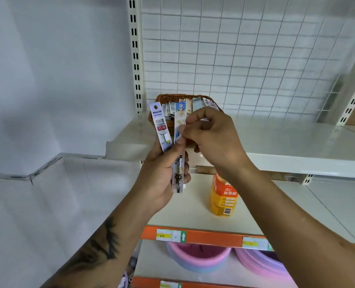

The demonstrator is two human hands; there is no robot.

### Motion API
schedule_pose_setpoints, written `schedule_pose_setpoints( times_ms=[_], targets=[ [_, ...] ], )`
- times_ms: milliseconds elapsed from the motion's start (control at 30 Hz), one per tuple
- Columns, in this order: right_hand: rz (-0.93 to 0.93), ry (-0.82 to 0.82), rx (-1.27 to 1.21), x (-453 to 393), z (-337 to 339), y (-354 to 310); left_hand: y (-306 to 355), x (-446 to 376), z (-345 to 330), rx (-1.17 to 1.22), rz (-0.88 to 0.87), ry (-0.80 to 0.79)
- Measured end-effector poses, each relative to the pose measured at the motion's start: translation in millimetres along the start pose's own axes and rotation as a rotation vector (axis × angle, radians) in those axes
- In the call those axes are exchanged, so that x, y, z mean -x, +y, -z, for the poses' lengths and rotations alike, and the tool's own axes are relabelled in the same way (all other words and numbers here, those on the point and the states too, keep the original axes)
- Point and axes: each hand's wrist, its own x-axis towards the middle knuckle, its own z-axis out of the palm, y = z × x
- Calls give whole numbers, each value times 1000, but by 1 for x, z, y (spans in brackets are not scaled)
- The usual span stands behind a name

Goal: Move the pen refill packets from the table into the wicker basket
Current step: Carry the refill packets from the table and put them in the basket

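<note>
Holding two packets fanned upright, the left hand [162,175] has its fingers and thumb curled round their lower ends; the right hand [211,140] pinches the nearer one between thumb and forefinger.

Item 1: white packet [160,126]. Leans away to the left of the left thumb, its upper end free above the fingers. Held by the left hand only.

Item 2: blue packet [180,117]. Stands just right of item 1, its top rising above the right fingertips, its lower end showing below the left fingers. Both hands are on it; the right one appears to be drawing it out of the fan.

Item 3: basket [166,98]. Sits on the upper shelf [286,142] directly beyond the fingertips, close behind the raised packets. Already holds a row of packets [195,103] standing on edge; count not readable.

Item 4: orange bottle [223,196]. On the lower shelf, beneath the right wrist. Not part of the job.

Status, as judged: well advanced. Many packets are in the basket, two are in hand and not yet placed. The table is out of view, so whether more wait there cannot be told. Remaining, at least: both held packets go in.
</note>
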Motion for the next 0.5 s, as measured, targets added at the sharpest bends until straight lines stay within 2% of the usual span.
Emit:
schedule_pose_setpoints(
  times_ms=[200,300,500],
  targets=[
    [30,-15,-76,-29,8,-24,9,2,13,69,85,3],
    [62,37,-58,-69,18,-38,14,4,28,99,152,31],
    [1,123,300,-152,30,-25,29,10,49,68,251,-6]
  ],
)
